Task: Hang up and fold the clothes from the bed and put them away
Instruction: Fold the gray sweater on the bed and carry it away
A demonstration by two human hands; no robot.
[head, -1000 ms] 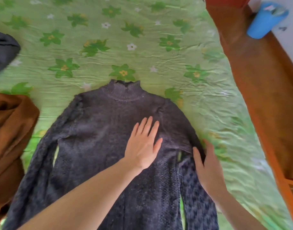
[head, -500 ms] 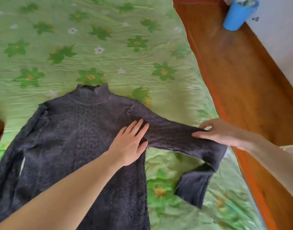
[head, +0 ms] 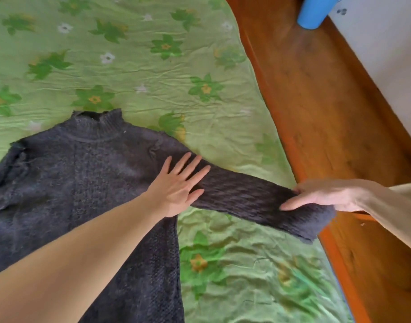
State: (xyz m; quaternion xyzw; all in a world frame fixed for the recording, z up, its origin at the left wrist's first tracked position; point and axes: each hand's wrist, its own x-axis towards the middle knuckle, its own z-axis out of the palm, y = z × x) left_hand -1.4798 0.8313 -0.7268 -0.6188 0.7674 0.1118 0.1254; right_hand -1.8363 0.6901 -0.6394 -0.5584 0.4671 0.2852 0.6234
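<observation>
Head view: right hand (head: 325, 197) grips knitted sweater (head: 78, 173) sleeve (head: 258, 199), stretched straight.

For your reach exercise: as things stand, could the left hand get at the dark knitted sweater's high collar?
Probably yes: the left hand lies flat near the shoulder, and nothing covers the collar just beyond.

Sweater (head: 78, 183) on bed (head: 153, 73); bucket (head: 316, 10) beyond, right.

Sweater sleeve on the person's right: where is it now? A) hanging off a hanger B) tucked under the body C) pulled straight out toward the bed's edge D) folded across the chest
C: the right hand grips the sleeve near its cuff, stretched sideways over the green bedspread, while the left hand presses flat by the shoulder of the sweater.
</observation>
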